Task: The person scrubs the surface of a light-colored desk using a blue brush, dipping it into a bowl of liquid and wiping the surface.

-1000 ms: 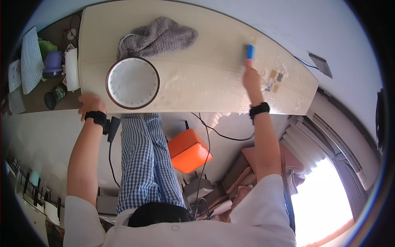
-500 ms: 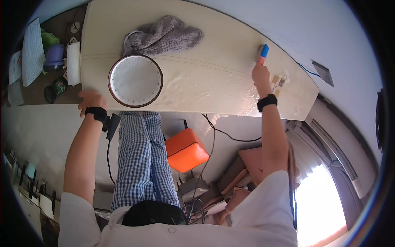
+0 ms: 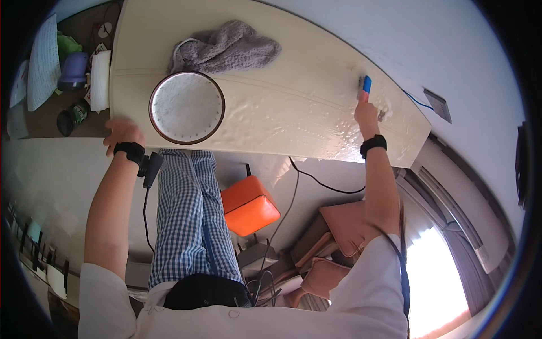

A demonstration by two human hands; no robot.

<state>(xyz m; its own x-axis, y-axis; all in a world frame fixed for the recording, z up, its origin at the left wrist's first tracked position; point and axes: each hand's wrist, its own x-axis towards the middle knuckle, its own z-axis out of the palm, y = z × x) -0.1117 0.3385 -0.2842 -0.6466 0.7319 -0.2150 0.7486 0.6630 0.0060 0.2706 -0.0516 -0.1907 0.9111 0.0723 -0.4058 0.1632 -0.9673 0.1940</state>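
My right hand (image 3: 367,117) is closed around a brush (image 3: 367,84) with a blue back and pale bristles, at the right end of a cream tabletop (image 3: 144,34). The bristles appear to touch the wet, sudsy surface. My left hand (image 3: 124,132) rests at the table's near left edge, fingers spread, holding nothing. Just right of it stands a round, dark-rimmed basin (image 3: 187,107) filled with white foam. Behind the basin lies a crumpled grey towel (image 3: 228,48). Foam and water streaks cover the table between the basin and the brush.
Left of the tabletop, a brown surface holds a white roll (image 3: 100,80), a purple container (image 3: 73,71), a dark jar (image 3: 71,120) and papers (image 3: 44,68). An orange stool (image 3: 250,206) stands below the near edge. Cables hang nearby. A wall borders the far side.
My right hand has moved the brush slightly toward me and to the right. The brown patch beside that hand is now mostly hidden. My left hand stays at the table edge.
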